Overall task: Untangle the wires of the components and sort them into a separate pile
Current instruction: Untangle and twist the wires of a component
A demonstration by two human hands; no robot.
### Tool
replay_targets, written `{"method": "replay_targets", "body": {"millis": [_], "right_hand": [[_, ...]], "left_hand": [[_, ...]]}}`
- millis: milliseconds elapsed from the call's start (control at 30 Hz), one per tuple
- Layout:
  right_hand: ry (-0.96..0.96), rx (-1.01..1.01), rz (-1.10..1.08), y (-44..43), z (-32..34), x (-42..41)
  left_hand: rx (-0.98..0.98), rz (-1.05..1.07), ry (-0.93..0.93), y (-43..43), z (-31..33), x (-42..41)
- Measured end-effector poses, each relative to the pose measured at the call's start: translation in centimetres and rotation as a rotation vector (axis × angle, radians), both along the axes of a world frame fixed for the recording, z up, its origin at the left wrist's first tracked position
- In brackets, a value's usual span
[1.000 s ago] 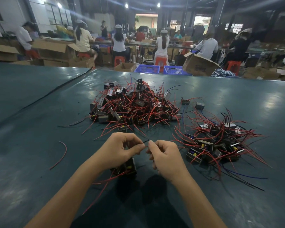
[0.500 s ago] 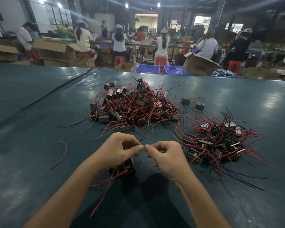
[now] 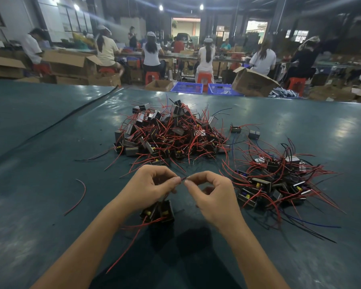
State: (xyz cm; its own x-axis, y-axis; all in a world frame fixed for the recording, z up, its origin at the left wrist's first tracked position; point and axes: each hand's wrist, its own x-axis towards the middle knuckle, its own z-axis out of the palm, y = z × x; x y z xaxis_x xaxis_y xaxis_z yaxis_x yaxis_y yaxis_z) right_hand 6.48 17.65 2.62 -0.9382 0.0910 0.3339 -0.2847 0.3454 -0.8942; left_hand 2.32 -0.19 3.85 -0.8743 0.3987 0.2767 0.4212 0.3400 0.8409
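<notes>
The left hand (image 3: 148, 184) and right hand (image 3: 215, 197) were close together, each pinching the same wire (image 3: 184, 177), likely to tease it free of the components (image 3: 157, 211) under the left palm, near the tangled heap (image 3: 171, 134) and the sorted pile (image 3: 275, 180).

Table (image 3: 50, 184): dark teal, plain. Large pile (image 3: 171, 134) at 12 o'clock: black and grey components, red wires, yellow spots. Small pile (image 3: 279, 180) at 3 o'clock: black bodies, red wires, few blue and black. Loose wire (image 3: 79, 197) at 9 o'clock: red. Pinched wire (image 3: 183, 177), centre: dark.
</notes>
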Motion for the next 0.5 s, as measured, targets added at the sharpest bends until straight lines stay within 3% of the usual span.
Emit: {"method": "replay_targets", "body": {"millis": [100,233,500], "right_hand": [[-0.081,-0.063,-0.024,-0.6,-0.2,0.1],[-0.243,0.054,0.022,-1.5,-1.0,0.3],[-0.076,-0.054,0.022,-2.3,-1.1,0.3]], "left_hand": [[0.111,0.015,0.01,0.1,0.1,-0.1],[0.216,-0.018,-0.043,0.3,0.3,0.1],[0.206,0.007,0.028,0.5,0.2,0.2]]}}
